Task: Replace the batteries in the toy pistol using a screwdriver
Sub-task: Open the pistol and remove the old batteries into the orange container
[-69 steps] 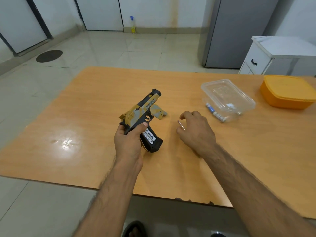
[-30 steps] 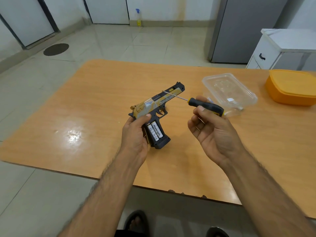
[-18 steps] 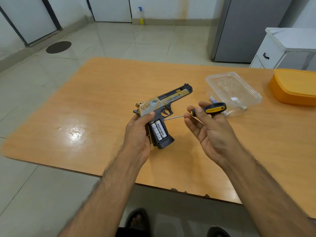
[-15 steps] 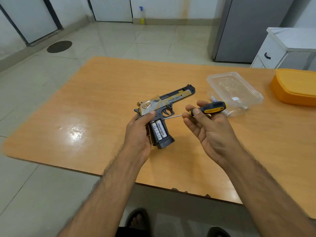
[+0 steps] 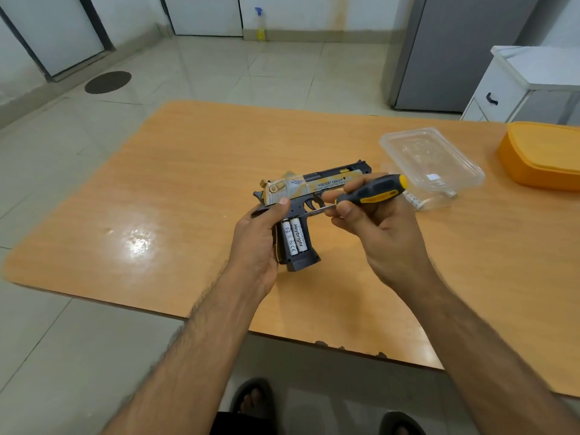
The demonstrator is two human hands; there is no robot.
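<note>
The left hand point(image 5: 257, 243) grips the toy pistol point(image 5: 309, 196) from behind, fingers wrapped round the back of the grip and thumb pressed on the frame, holding it just above the wooden table point(image 5: 175, 171). The grip's compartment lies open, with two white batteries point(image 5: 294, 238) seated side by side in it. The right hand point(image 5: 376, 227) pinches the black-and-yellow screwdriver point(image 5: 372, 190), fingers curled round the handle, its thin shaft running leftward to the top of the batteries.

If the tip is meant to lever a cell out, it could skid off the rounded end and jab the left thumb, which sits very near it. A cell freed too briskly could spring out and roll across the table. The one-handed hold on the pistol could also let it twist under the prying force.

The very tip of the shaft is hard to make out against the dark frame. No compartment cover or screw is visible. The clear plastic container point(image 5: 433, 164) partly hides a small cylindrical item beside it, possibly spare batteries.
</note>
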